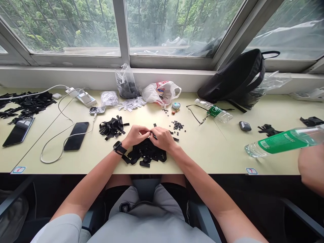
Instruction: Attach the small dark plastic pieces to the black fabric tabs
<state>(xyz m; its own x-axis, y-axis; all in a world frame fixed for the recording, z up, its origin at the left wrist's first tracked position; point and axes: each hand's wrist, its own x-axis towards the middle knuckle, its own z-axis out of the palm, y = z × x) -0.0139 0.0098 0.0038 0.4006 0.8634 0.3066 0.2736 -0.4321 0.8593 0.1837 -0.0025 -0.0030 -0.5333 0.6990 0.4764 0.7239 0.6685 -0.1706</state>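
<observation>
My left hand (138, 135) and my right hand (163, 137) meet over a pile of black fabric strips (146, 153) near the table's front. Fingertips of both hands pinch together on a small black strip (153, 135), mostly hidden by the fingers. A black watch (119, 147) is on my left wrist. Left of my hands lies another heap of black strips (112, 127). Small black round pieces (178, 125) are scattered just beyond my right hand.
A phone (76, 136) with a white cable lies left. Behind stand a clear bag (126, 84) and a white plastic bag (159, 92). Glasses (199, 116), a lying bottle (215, 111) and a black backpack (233, 77) are right. Another person's arm (312, 165) is beside a large bottle (283, 141).
</observation>
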